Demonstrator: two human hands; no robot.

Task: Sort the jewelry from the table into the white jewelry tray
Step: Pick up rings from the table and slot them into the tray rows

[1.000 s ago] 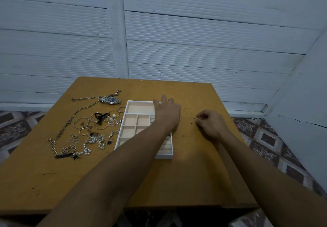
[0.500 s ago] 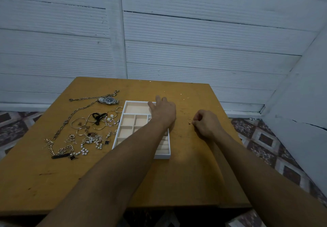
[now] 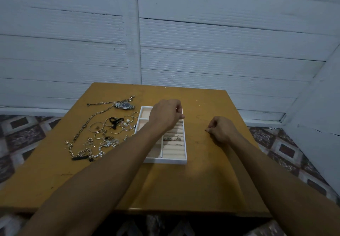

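The white jewelry tray [image 3: 165, 161] lies mid-table with peach compartments; a few rings [image 3: 173, 139] sit in its ring rolls. My left hand [image 3: 165, 115] is over the tray's far end, fingers curled at its right rim. My right hand [image 3: 221, 131] rests on the table right of the tray and pinches a small dark piece of jewelry [image 3: 206, 130] at its fingertips. Loose jewelry [image 3: 103, 136] lies left of the tray: hoops, pearl pieces, a long chain [image 3: 92, 118] and a silver watch [image 3: 125, 105].
The wooden table [image 3: 184, 184] stands against a white panelled wall [image 3: 202, 51]. Patterned floor tiles [image 3: 287, 149] show on both sides. My left forearm crosses the tray's left compartments and hides them.
My left hand, flat on the tray before, has curled its fingers at the tray's far right rim. My right hand keeps its pinch beside the tray, and rings now show in the ring rolls.
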